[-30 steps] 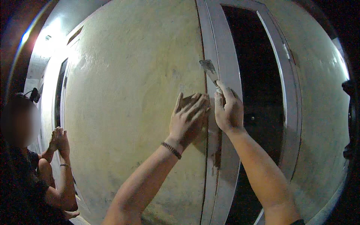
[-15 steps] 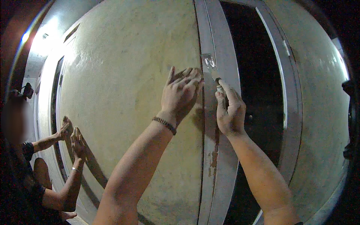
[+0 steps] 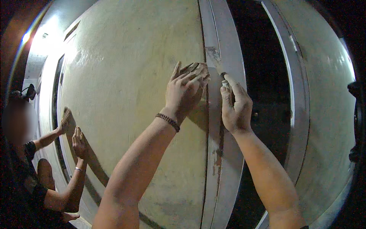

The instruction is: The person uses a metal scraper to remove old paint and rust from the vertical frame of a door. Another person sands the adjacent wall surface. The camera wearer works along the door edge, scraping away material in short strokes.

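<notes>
My right hand (image 3: 238,105) grips a putty knife (image 3: 214,55), its thin flat blade pointing up and lying against the grey door frame (image 3: 228,49). My left hand (image 3: 185,86), with a brown beaded bracelet on the wrist, is raised beside it at the wall's edge. Its fingers are bent over a crumpled brownish sheet (image 3: 206,70), perhaps sandpaper, mostly hidden under them. Fine pale dust coats the fingers of both hands. Lower on the frame, the paint is chipped in a brown patch (image 3: 217,162).
A yellowish, patchy wall (image 3: 126,57) stretches to the left. There another person (image 3: 57,183) crouches with both hands up at it. A dark opening (image 3: 263,126) lies right of the frame, with a second frame post (image 3: 301,126) beyond. A bright lamp glares at upper left.
My left hand has shifted slightly up, and more of the brownish sheet shows. The putty knife's blade has moved up a little along the frame. The other person's far hand has risen.
</notes>
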A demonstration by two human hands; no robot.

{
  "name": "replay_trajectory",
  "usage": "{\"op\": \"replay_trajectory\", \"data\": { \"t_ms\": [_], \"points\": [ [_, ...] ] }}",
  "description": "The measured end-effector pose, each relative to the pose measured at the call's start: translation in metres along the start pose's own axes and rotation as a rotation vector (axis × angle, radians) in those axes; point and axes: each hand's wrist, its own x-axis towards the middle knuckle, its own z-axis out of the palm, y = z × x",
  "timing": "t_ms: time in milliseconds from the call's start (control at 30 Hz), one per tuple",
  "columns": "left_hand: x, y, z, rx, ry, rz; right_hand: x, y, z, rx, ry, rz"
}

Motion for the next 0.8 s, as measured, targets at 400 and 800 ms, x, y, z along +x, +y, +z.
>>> {"op": "replay_trajectory", "data": {
  "t_ms": [400,800],
  "points": [
    [-0.001,-0.013,-0.006,0.089,0.021,0.039,-0.001,-0.002,-0.001,0.011,-0.037,0.054],
    [-0.04,0.026,-0.028,-0.121,-0.034,0.024,0.0,-0.002,-0.008,0.022,-0.062,0.056]
  ]
}}
